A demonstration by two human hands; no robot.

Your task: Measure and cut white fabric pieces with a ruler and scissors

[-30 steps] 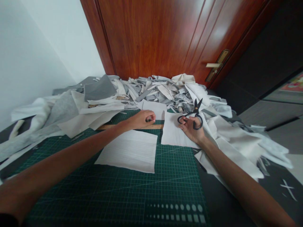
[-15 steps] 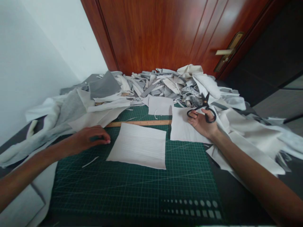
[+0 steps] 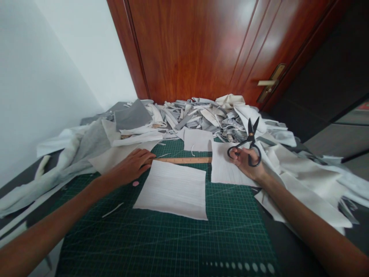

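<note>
My right hand (image 3: 249,163) holds black-handled scissors (image 3: 250,138), with fingers in the loops and blades apart, pointing up and away. Beneath that hand lies a white ribbed cloth piece (image 3: 221,163). My left hand (image 3: 137,163) is over the left part of a wooden ruler (image 3: 184,160), its fingers and thumb closed about it. A second white ribbed cloth piece (image 3: 173,190) lies flat in front of the ruler. Near my left wrist, a small pink disc (image 3: 135,184) rests on the green cutting mat (image 3: 161,246).
Grey and white fabric scraps (image 3: 198,113) are heaped along the back, against a wooden door (image 3: 187,50). More cloth lies at left (image 3: 86,146) and right (image 3: 305,169). A small pale square (image 3: 198,139) sits behind the ruler. A thin offcut (image 3: 112,210) lies at front left.
My left hand has moved right and forward onto the ruler. The pink disc now shows on the mat near where its fingertips were. My right hand keeps the scissors; the view has tilted up slightly.
</note>
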